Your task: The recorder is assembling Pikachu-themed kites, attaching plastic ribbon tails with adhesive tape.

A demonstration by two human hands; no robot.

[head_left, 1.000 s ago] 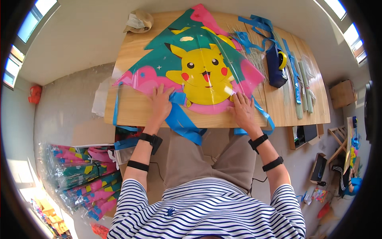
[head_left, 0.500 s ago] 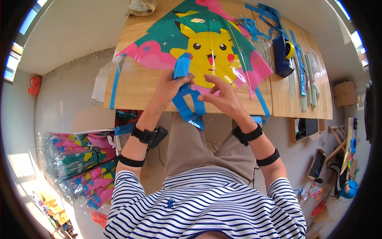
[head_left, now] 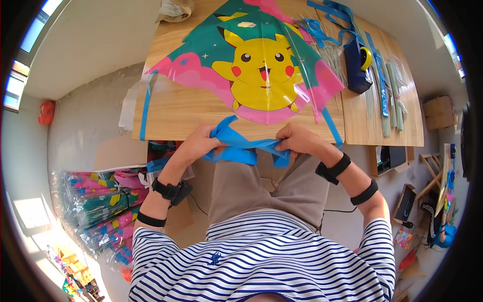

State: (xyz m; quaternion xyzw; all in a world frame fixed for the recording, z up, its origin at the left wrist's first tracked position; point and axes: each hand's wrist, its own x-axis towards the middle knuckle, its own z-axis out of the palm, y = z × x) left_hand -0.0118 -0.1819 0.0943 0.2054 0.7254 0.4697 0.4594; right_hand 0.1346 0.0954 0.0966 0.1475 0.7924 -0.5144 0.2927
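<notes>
A blue plastic ribbon (head_left: pixel 234 141) stretches between my hands in front of the table's near edge, above my lap, with loops hanging below. My left hand (head_left: pixel 202 142) is closed on its left part, and one end sticks up beyond the fingers. My right hand (head_left: pixel 298 139) pinches the other side, where a short piece hangs down. Just beyond my hands, a kite (head_left: pixel 264 75) lies flat on the table. It is green and pink with a large yellow cartoon creature, and blue tails (head_left: pixel 146 108) hang from its left and right corners.
On the wooden table (head_left: pixel 181 113), a dark blue tape dispenser (head_left: pixel 357 73) with yellow tape stands right of the kite. Thin rods (head_left: pixel 395 100) and more blue ribbon (head_left: pixel 339 12) lie around it. Many bagged kites (head_left: pixel 103 206) are piled at my lower left, near a cardboard box (head_left: pixel 121 153).
Both hands have come down and toward me, off the kite. My right hand, earlier apart with fingers spread, now grips the ribbon, and the hands have moved farther apart.
</notes>
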